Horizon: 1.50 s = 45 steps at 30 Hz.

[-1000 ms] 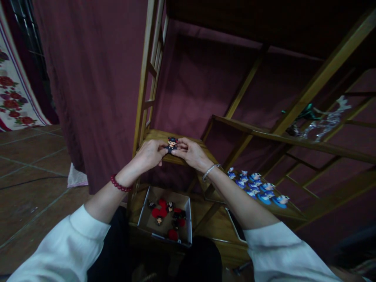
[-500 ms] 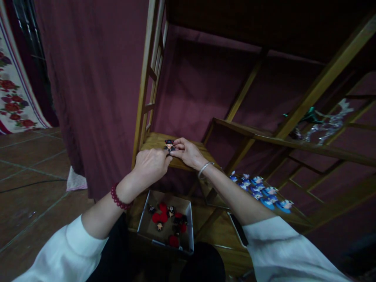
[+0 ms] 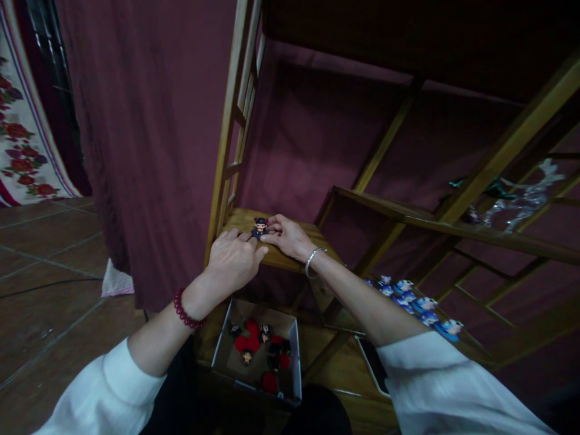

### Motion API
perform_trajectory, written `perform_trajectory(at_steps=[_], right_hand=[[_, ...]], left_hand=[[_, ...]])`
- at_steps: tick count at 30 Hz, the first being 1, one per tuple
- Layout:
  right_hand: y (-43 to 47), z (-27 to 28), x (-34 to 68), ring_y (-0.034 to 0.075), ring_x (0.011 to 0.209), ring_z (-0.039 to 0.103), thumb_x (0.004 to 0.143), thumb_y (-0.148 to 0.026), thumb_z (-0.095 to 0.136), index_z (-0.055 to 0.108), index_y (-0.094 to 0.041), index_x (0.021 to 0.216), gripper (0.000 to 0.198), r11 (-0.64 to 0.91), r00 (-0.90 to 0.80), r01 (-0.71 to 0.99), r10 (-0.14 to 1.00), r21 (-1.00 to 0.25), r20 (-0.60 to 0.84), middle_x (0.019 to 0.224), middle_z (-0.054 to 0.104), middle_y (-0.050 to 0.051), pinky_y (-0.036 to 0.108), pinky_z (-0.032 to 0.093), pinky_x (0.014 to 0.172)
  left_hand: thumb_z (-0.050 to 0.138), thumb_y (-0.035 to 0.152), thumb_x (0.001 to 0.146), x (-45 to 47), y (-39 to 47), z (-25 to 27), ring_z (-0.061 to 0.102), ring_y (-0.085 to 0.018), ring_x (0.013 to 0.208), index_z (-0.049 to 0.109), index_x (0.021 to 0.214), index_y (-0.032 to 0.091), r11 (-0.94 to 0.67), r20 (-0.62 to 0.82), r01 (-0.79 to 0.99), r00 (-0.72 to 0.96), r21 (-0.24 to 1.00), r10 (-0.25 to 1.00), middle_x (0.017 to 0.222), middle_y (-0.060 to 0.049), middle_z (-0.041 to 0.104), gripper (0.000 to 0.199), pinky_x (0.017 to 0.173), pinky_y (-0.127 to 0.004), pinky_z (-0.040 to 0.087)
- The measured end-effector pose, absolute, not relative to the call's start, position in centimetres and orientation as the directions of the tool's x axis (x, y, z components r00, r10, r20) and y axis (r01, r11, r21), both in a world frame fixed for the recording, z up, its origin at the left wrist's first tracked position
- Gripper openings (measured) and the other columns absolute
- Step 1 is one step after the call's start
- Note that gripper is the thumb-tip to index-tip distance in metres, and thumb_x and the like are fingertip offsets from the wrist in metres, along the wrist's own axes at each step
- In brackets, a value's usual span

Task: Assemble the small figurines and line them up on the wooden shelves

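A small figurine (image 3: 260,228) with dark clothes, a dark cap and red at both sides of its head stands upright on the wooden shelf (image 3: 292,261). My right hand (image 3: 290,237), with a silver bangle at the wrist, grips the figurine's right side between thumb and fingers. At its left is my left hand (image 3: 233,257), thumb held apart and fingertips close to the figurine's base. Whether those fingertips touch it, I cannot tell. Below my hands, an open cardboard box (image 3: 222,356) contains several similar figurines (image 3: 247,357) and red round pieces (image 3: 269,382).
Several blue-and-white figurines (image 3: 426,305) stand on a lower shelf to the right. A clear glass-like ornament (image 3: 521,202) sits on a higher shelf. A flat dark object with a pale edge (image 3: 372,362) lies beside my right forearm. Wooden lattice (image 3: 231,145) borders the shelf's left.
My left thumb has come away from the figurine and the left fingers have loosened. My right hand stays at the figurine's side. The view has shifted slightly.
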State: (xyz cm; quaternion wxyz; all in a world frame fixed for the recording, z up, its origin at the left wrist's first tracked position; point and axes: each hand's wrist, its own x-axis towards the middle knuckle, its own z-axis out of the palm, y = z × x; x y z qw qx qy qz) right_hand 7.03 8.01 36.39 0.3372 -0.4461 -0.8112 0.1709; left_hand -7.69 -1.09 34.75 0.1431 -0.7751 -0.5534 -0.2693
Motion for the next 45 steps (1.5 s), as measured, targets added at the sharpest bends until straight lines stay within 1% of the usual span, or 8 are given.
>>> perform_trajectory(at_steps=[4,12,16,21,25,30,37,45], right_hand=[[8.4,36.9,6.3,0.011,0.073,0.059,0.064,-0.022,0.068,0.050,-0.019,0.088,0.030,0.536,-0.374,0.607,0.844,-0.587,0.383,0.083,0.066,0.001,0.025,0.044,0.069],[10.4,37.2,5.0,0.011,0.070,0.058,0.064,-0.021,0.068,0.049,-0.020,0.091,0.033,0.557,-0.362,0.680,0.820,-0.477,0.442,0.077,0.064,-0.002,0.024,0.043,0.066],[11.8,37.0,4.6,0.011,0.068,0.057,0.064,-0.023,0.068,0.048,-0.020,0.093,0.035,0.563,-0.355,0.669,0.816,-0.485,0.456,0.079,0.064,-0.002,0.024,0.043,0.065],[13.2,36.5,4.1,0.011,0.068,0.057,0.064,-0.026,0.068,0.047,-0.021,0.093,0.036,0.566,-0.344,0.665,0.811,-0.488,0.473,0.077,0.064,-0.002,0.024,0.043,0.064],[13.3,36.5,3.7,0.011,0.068,0.057,0.065,-0.026,0.067,0.046,-0.021,0.093,0.035,0.546,-0.331,0.680,0.824,-0.490,0.460,0.077,0.065,-0.003,0.023,0.043,0.064],[12.7,37.0,3.4,0.011,0.066,0.056,0.064,-0.019,0.066,0.046,-0.021,0.092,0.034,0.511,-0.319,0.732,0.841,-0.451,0.437,0.077,0.065,-0.003,0.023,0.041,0.062],[13.3,37.1,3.3,0.011,0.069,0.057,0.062,-0.017,0.068,0.047,-0.020,0.089,0.034,0.506,-0.313,0.747,0.839,-0.430,0.444,0.079,0.064,0.000,0.023,0.042,0.065],[13.5,37.3,3.1,0.011,0.071,0.058,0.062,-0.017,0.070,0.048,-0.019,0.088,0.034,0.488,-0.300,0.744,0.854,-0.456,0.424,0.081,0.064,0.001,0.022,0.043,0.065]], left_hand=[[0.030,0.040,0.088,-7.6,-0.6,35.1,0.051,-0.024,0.105,0.063,0.099,0.013,-0.316,0.541,0.945,0.220,0.089,0.812,0.103,-0.012,0.063,0.043,0.093,-0.036,0.035],[0.031,0.039,0.087,-7.5,1.1,35.8,0.052,-0.025,0.107,0.059,0.104,0.011,-0.265,0.489,0.953,0.163,0.147,0.857,0.107,-0.015,0.061,0.043,0.091,-0.036,0.038],[0.031,0.039,0.086,-7.5,1.9,36.2,0.052,-0.027,0.107,0.059,0.104,0.009,-0.231,0.445,0.962,0.143,0.149,0.884,0.110,-0.017,0.059,0.045,0.091,-0.038,0.038],[0.035,0.039,0.084,-7.6,2.6,36.6,0.053,-0.029,0.106,0.058,0.104,0.011,-0.222,0.412,0.961,0.136,0.168,0.901,0.112,-0.016,0.059,0.041,0.088,-0.040,0.040],[0.037,0.038,0.083,-7.6,3.0,36.6,0.055,-0.028,0.102,0.060,0.098,0.013,-0.213,0.425,0.960,0.117,0.184,0.897,0.107,-0.016,0.062,0.037,0.086,-0.039,0.041],[0.038,0.037,0.083,-7.5,3.6,36.8,0.057,-0.028,0.100,0.063,0.092,0.013,-0.199,0.384,0.965,0.119,0.174,0.916,0.101,-0.016,0.064,0.035,0.085,-0.039,0.042],[0.036,0.037,0.083,-7.5,4.2,36.9,0.053,-0.029,0.106,0.063,0.098,0.013,-0.195,0.349,0.966,0.127,0.168,0.928,0.109,-0.017,0.061,0.039,0.087,-0.040,0.041],[0.034,0.032,0.083,-7.6,4.6,37.1,0.050,-0.027,0.111,0.060,0.104,0.013,-0.192,0.312,0.965,0.129,0.180,0.941,0.116,-0.016,0.058,0.038,0.091,-0.039,0.039]])
